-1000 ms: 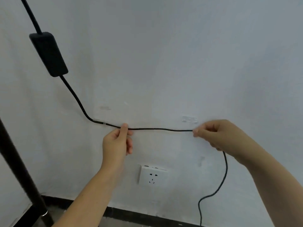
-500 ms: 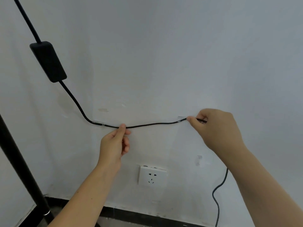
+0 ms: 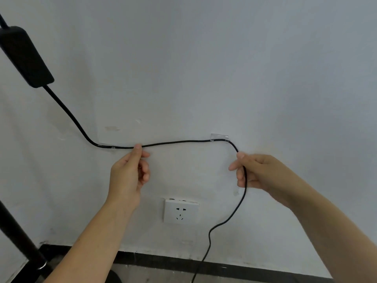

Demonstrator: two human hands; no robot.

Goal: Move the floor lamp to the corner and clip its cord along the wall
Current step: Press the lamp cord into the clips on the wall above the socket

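A thin black cord [image 3: 175, 142] runs along the white wall from a black inline box [image 3: 24, 58] at the upper left. It passes through a clear clip [image 3: 106, 147] on the left and a second clear clip [image 3: 219, 137] on the right, then drops toward the floor. My left hand [image 3: 128, 174] pinches the cord between the two clips. My right hand [image 3: 257, 172] holds the cord just below the right clip, where it bends down. The lamp's black pole [image 3: 18, 240] stands at the lower left.
A white wall socket [image 3: 181, 211] sits below the cord, between my hands. A black skirting strip [image 3: 255, 269] runs along the foot of the wall. The cord's free end leaves the view at the bottom.
My right hand pressed the cord into the right clip, then slid down the cord below it. My left hand kept its pinch. The view has moved closer to the wall.
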